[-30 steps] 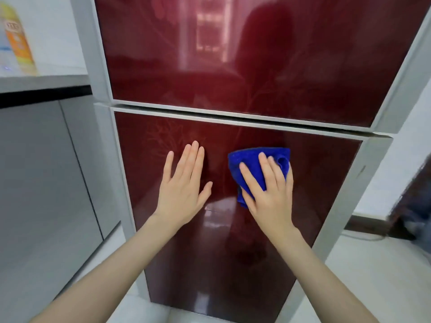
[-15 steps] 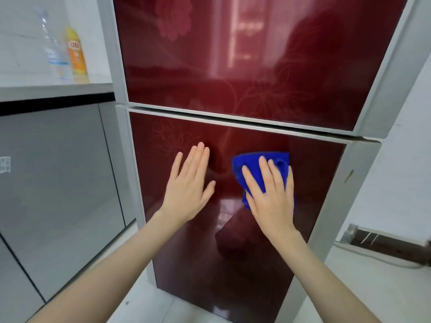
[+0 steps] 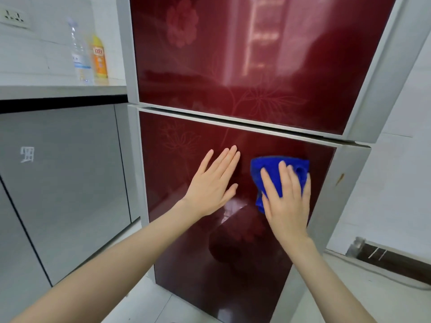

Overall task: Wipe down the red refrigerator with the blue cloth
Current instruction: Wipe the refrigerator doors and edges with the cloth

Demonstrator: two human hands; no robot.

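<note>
The red refrigerator (image 3: 233, 94) fills the middle of the head view, glossy with faint flower patterns and grey edges. A seam splits its upper and lower doors. The blue cloth (image 3: 272, 169) lies bunched against the lower door just under the seam, near the right edge. My right hand (image 3: 285, 199) presses flat on the cloth, fingers pointing up. My left hand (image 3: 213, 184) rests flat on the lower door to the left of the cloth, fingers spread, holding nothing.
A grey cabinet (image 3: 63, 183) with a counter stands left of the refrigerator. On the counter are a clear bottle (image 3: 79, 54) and an orange bottle (image 3: 99, 58). A wall socket (image 3: 14, 16) is top left. A white wall and a floor vent (image 3: 396, 257) lie to the right.
My right hand and the cloth have slid right toward the door's right edge. The view has shifted so more of the counter, its bottles and the socket show at left.
</note>
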